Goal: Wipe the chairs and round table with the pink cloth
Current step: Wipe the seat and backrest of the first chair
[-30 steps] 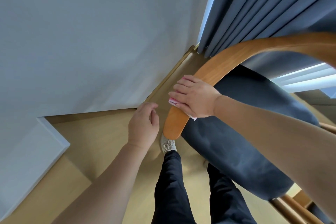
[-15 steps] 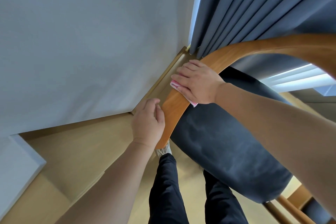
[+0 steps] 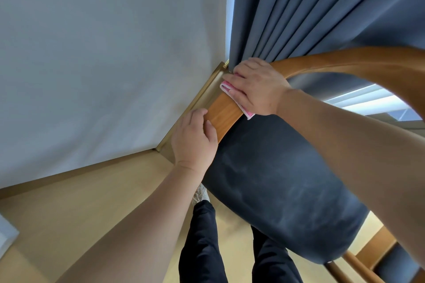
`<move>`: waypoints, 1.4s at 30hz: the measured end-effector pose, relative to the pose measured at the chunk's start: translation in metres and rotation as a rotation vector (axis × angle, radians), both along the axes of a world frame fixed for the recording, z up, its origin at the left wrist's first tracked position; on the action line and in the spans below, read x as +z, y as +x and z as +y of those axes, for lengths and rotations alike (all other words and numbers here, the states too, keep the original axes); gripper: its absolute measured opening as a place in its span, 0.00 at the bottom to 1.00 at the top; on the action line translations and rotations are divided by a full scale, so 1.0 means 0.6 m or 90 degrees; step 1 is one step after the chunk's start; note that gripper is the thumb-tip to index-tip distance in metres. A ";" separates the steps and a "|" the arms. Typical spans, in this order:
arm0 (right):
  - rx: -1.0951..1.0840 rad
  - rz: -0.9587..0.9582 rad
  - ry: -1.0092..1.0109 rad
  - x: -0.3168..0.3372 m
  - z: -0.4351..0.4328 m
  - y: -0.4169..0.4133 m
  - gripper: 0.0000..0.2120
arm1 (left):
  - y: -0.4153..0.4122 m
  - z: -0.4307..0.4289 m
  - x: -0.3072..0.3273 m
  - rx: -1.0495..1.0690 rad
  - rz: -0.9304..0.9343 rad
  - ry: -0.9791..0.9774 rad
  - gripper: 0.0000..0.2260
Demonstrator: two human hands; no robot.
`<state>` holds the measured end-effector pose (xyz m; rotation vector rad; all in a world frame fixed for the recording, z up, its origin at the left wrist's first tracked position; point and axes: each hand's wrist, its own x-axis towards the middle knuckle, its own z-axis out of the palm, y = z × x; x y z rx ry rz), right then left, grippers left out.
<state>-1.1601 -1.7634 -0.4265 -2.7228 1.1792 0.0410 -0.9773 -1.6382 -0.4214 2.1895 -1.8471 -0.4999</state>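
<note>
Head view: the right hand (image 3: 255, 86) presses the pink cloth (image 3: 226, 86) with extended fingers onto the chair's wooden armrest (image 3: 224, 115). The left hand (image 3: 194, 142) grips that armrest's end, fingers curled.

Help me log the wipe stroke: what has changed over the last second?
The right hand slid the pink cloth up the wooden rail, away from its end and toward the curtain. The left hand, free beside the rail before, moved in and now grips the rail's end. The cloth stays pressed under the right hand on the rail.
</note>
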 end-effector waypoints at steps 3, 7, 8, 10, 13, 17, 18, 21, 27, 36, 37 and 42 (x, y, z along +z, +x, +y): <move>0.006 -0.003 -0.010 -0.007 -0.010 -0.013 0.26 | -0.031 -0.033 -0.001 -0.004 -0.001 -0.010 0.13; 0.005 0.007 -0.017 -0.010 -0.021 -0.031 0.26 | -0.049 -0.055 -0.011 0.005 -0.016 0.033 0.15; -0.003 0.013 -0.016 -0.009 -0.024 -0.037 0.26 | -0.050 -0.054 -0.014 0.003 -0.025 0.041 0.15; -0.010 0.022 -0.020 -0.008 -0.029 -0.042 0.27 | -0.052 -0.054 -0.016 -0.006 -0.037 0.044 0.16; -0.018 0.003 -0.070 -0.010 -0.024 -0.042 0.26 | -0.056 -0.056 -0.013 -0.031 -0.054 0.052 0.17; -0.030 -0.058 -0.110 -0.013 -0.007 -0.043 0.22 | -0.058 -0.058 -0.010 -0.035 -0.071 0.069 0.18; -0.035 -0.059 -0.090 -0.012 -0.004 -0.045 0.23 | -0.059 -0.057 -0.009 -0.032 -0.075 0.073 0.18; -0.054 -0.022 -0.041 -0.013 0.005 -0.046 0.26 | -0.061 -0.058 -0.008 -0.027 -0.081 0.073 0.17; -0.049 -0.037 -0.060 -0.017 -0.001 -0.049 0.22 | -0.064 -0.057 -0.007 -0.026 -0.096 0.072 0.17; -0.132 0.024 -0.036 -0.010 -0.020 -0.117 0.23 | -0.067 -0.059 -0.002 -0.025 -0.110 0.082 0.17; -0.143 0.040 -0.027 -0.008 -0.023 -0.128 0.23 | -0.067 -0.060 -0.002 -0.026 -0.108 0.087 0.17; -0.159 0.084 -0.024 -0.003 -0.028 -0.161 0.24 | -0.069 -0.062 -0.001 -0.023 -0.102 0.097 0.17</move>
